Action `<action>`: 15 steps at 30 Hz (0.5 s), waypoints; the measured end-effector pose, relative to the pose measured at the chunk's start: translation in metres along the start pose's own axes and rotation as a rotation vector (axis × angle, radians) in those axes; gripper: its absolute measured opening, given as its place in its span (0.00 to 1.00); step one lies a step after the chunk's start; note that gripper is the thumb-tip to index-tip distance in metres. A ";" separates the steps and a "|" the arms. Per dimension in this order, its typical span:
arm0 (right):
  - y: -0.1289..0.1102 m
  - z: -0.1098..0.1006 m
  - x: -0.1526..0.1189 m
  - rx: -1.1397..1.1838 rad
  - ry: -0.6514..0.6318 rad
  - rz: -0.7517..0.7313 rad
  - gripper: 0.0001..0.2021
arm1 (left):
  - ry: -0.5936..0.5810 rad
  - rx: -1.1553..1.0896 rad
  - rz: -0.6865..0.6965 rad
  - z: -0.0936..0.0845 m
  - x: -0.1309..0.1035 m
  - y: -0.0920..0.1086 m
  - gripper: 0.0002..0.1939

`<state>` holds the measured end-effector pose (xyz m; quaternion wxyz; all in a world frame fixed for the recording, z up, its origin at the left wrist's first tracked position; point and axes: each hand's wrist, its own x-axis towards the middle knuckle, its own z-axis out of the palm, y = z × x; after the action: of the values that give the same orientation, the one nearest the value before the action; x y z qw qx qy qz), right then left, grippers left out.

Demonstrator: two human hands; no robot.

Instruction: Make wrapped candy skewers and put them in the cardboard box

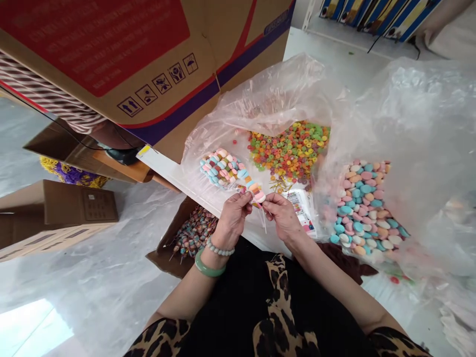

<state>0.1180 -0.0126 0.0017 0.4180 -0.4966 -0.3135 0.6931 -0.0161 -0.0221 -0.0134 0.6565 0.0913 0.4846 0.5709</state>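
Note:
Over the near edge of the white table, a candy skewer [252, 182] of stacked pastel and fruit-coloured pieces is held between both hands. The fingers of my left hand [234, 215] are closed on its side, by a bit of printed wrapper. My right hand [284, 215] pinches its lower end, where a white stick [264, 220] points down toward me. Just beyond lies a pile of candy skewers [222, 166]. Small ring candies [290, 148] in red, orange, yellow and green are heaped behind my right hand, with gold twist ties [279, 185] and printed cards [303, 210] nearer.
Pastel oval candies [366, 208] lie on clear plastic sheeting [420, 129] at the right. A large carton [201, 49] stands at the back left. Below the table edge, an open box [169, 248] holds wrapped candy skewers. Another person's striped sleeve [48, 94] shows behind the carton.

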 end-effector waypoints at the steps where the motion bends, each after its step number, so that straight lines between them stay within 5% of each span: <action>1: 0.000 0.000 0.002 0.005 0.020 -0.001 0.07 | -0.009 -0.011 -0.015 0.001 0.000 0.000 0.13; 5: 0.000 -0.017 0.003 -0.030 0.088 -0.095 0.07 | 0.053 -0.089 -0.098 0.002 0.004 0.004 0.10; 9: 0.002 -0.045 -0.017 -0.321 0.134 -0.289 0.06 | 0.170 -0.238 -0.275 -0.001 0.011 0.015 0.07; 15: 0.003 -0.050 -0.042 -0.713 0.160 -0.644 0.07 | 0.139 -0.361 -0.295 0.008 0.011 0.021 0.09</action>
<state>0.1714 -0.0501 0.0012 0.4379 -0.5384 -0.6358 0.3378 -0.0256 -0.0024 -0.0008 0.7035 -0.1391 0.4267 0.5510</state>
